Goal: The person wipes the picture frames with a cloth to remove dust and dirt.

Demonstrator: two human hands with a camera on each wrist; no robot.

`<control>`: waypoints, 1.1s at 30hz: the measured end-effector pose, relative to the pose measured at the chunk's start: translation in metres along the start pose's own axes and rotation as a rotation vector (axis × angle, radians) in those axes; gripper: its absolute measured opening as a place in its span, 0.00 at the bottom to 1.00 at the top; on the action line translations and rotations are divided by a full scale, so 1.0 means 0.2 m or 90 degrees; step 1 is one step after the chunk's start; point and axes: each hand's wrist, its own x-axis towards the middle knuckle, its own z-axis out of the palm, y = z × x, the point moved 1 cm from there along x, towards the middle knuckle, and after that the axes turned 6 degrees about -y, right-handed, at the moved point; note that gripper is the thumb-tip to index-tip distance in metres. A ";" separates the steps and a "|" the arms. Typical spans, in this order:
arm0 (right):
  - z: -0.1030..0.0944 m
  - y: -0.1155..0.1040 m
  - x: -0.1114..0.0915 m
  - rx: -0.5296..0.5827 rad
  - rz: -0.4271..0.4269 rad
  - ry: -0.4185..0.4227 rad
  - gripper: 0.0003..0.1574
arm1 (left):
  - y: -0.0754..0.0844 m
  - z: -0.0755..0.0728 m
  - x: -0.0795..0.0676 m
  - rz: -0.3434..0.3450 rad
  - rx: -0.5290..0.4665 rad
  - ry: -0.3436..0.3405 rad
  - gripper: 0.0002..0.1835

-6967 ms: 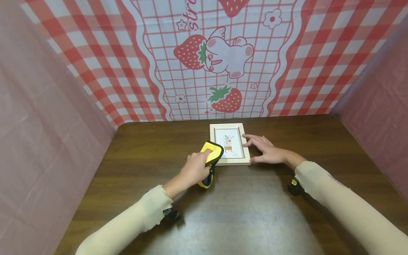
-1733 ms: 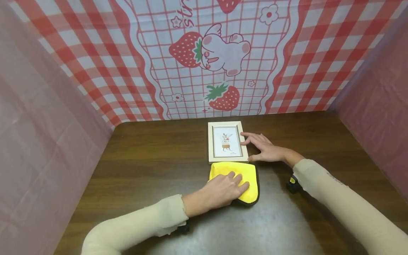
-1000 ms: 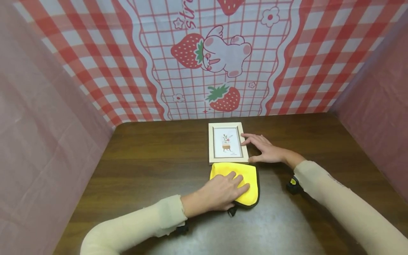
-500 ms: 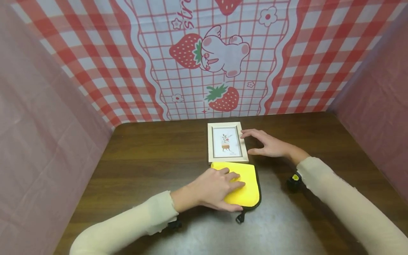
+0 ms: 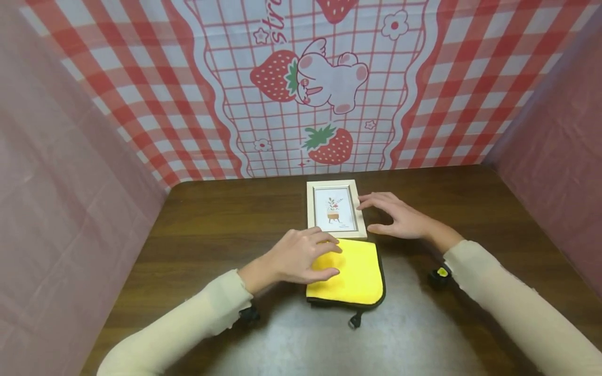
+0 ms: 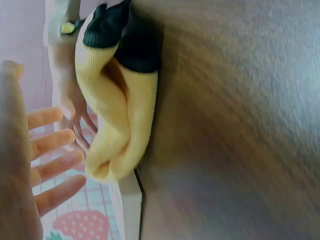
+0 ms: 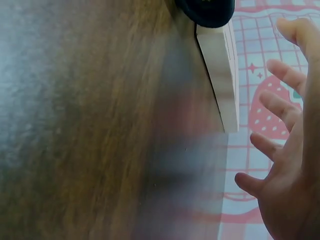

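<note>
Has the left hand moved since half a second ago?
Yes. Judged against the picture frame, the left hand has shifted leftward and slightly upward in the head view.

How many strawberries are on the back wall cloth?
3 in the head view: the top strawberry, cut off by the edge; the left strawberry, by the white cartoon animal; the bottom strawberry, above the picture frame. More may be out of view.

A folded yellow cloth (image 5: 359, 277) with black edging lies below and right of centre in the head view; just above it, a cream picture frame (image 5: 311, 209) lies face up around a plant print (image 5: 333, 211).
</note>
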 end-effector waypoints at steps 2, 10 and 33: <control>0.00 -0.02 -0.01 -0.008 0.000 0.001 0.35 | -0.04 0.00 -0.01 -0.028 -0.031 0.000 0.23; 0.00 -0.11 -0.05 -0.054 -0.021 0.010 0.35 | -0.17 -0.01 -0.06 -0.108 -0.110 0.036 0.20; 0.11 -0.31 -0.12 -0.134 -0.090 -0.016 0.38 | -0.47 0.03 -0.10 -0.280 -0.178 0.004 0.23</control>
